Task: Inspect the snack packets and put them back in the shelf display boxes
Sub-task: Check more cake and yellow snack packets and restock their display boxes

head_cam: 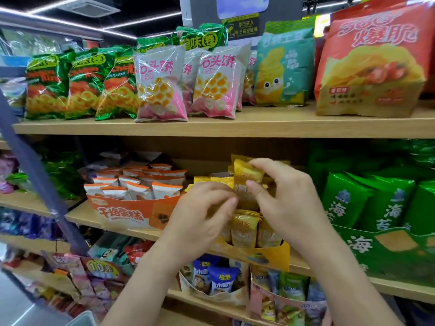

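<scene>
Yellow packet (247, 176) held upright between both hands in front of the middle shelf (77, 216), just above the yellow display box (270, 254). Both forearms reach up and forward from the bottom of the view, with the backs of the hands facing the camera.

The right hand (287, 196) has its fingers curled. Its grip is clamped on the packet, with a finger hooked over the top corner and the thumb pressed against the packet's middle. The left hand (200, 208) sits lower and to the left, its fingers bent inward, and its grip pinches the packet's lower end, which is blurred there. The packet therefore spans the gap between the two grips, its top at the right hand and its bottom at the left.

More yellow packets (243, 228) stand in the box directly below. An orange display box (124, 212) of white-and-orange packets sits just beside it on the left, and green bags (346, 196) stand to the right.
</scene>
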